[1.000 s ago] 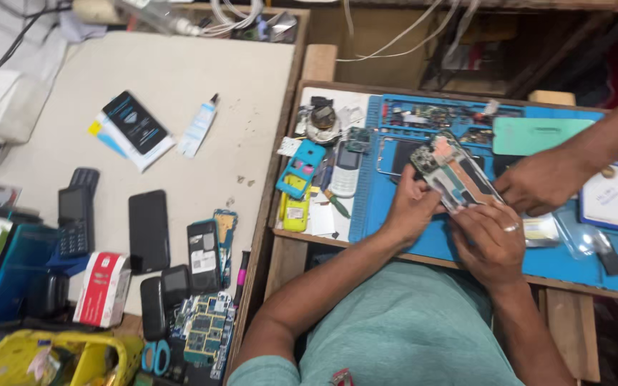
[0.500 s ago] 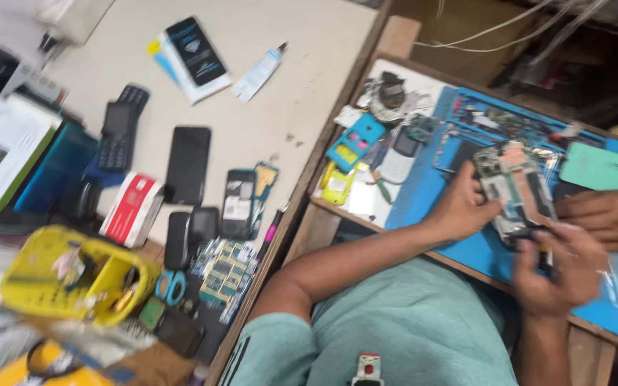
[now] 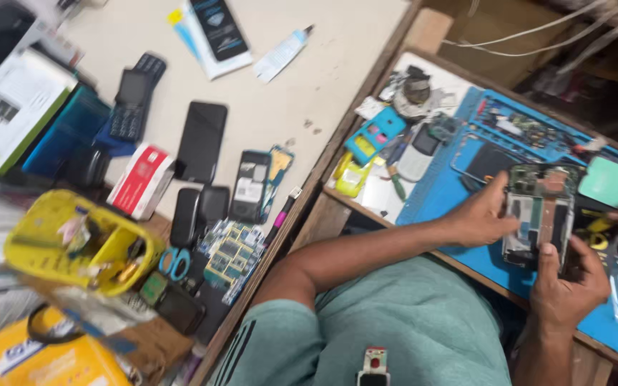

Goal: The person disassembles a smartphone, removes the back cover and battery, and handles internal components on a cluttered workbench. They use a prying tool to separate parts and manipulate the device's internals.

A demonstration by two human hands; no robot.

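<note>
Over the blue mat (image 3: 430, 193), left hand (image 3: 484, 214) and right hand (image 3: 566, 286) pinch the opened phone (image 3: 538, 214) by its edges; light, stiff, likely fragile.

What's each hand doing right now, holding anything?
Left hand: closed on the left edge of the opened phone.
Right hand: grips the phone's lower end, thumb on top.
</note>
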